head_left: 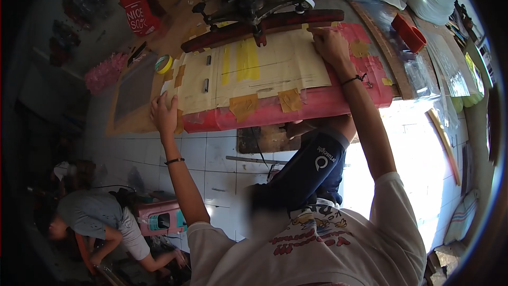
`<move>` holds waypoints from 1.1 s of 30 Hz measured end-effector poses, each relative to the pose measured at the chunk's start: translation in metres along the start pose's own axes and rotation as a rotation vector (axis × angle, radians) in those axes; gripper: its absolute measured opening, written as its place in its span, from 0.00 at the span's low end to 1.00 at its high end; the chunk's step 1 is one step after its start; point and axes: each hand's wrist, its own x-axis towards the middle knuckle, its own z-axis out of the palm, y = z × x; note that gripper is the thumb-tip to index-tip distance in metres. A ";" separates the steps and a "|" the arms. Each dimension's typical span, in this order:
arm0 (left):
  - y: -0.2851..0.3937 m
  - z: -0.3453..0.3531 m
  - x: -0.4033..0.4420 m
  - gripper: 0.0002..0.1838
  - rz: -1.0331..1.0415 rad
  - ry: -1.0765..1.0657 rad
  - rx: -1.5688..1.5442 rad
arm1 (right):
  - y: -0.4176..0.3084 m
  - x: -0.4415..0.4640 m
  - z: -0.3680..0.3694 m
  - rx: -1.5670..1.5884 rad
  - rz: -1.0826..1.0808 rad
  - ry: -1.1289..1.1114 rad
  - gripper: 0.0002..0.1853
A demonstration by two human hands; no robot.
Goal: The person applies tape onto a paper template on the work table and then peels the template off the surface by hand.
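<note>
Hands met a taped red panel [323,101], upper centre.
Left hand [165,115] lay open at its left end; right hand [332,47] touched its upper right, grip unclear.

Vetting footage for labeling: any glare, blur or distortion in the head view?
Head view: floor at image right glares white; fisheye bends edges, corners black; lower left dim; patch where shorts meet shirt blurred; left hand, right hand readable.

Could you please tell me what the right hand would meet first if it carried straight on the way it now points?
The right hand would probably meet the dark red bar first, though the height between them is hard to judge.
</note>
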 end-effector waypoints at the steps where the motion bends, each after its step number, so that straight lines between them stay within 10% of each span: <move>1: 0.000 0.001 0.000 0.29 -0.004 0.005 -0.004 | 0.003 0.001 0.001 -0.017 -0.019 -0.013 0.23; 33: -0.004 0.003 0.002 0.24 0.019 0.055 -0.093 | -0.001 0.003 0.003 0.148 -0.211 0.088 0.11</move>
